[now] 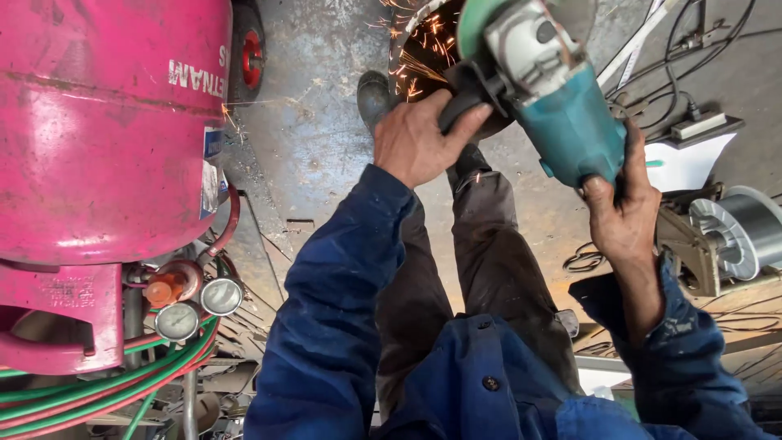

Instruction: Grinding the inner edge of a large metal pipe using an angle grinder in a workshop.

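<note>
Both hands grip one angle grinder (554, 98), which sits at about one o'clock in the view, near the top edge. The left hand (419, 138) wraps its fingers around the black side handle (464, 98) of the tool, thumb side toward the body. The right hand (623, 212) closes around the rear of the teal body from below, at about three o'clock. Orange sparks (419, 57) spray from the disc area at twelve o'clock, where the tool meets a dark round metal part (407, 33); I cannot tell exactly what this part is.

I judge the grinder to be quite heavy and fully stiff, with a hard plastic and metal shell that can slip under dusty palms. It likely pulls and shakes while it runs, so a hold in two places, side handle and rear body, seems the safe way; the disc and its guard must not be touched.

A big pink gas cylinder (106, 130) fills the view from nine to eleven o'clock, with two round gauges (199, 308) and green and red hoses (98, 391) below it at about eight o'clock. A spool of wire (737, 232) lies at three o'clock, just beyond the right wrist. Dark trousers (472, 269) and a boot (373, 96) show between the blue sleeves (326, 326).
</note>
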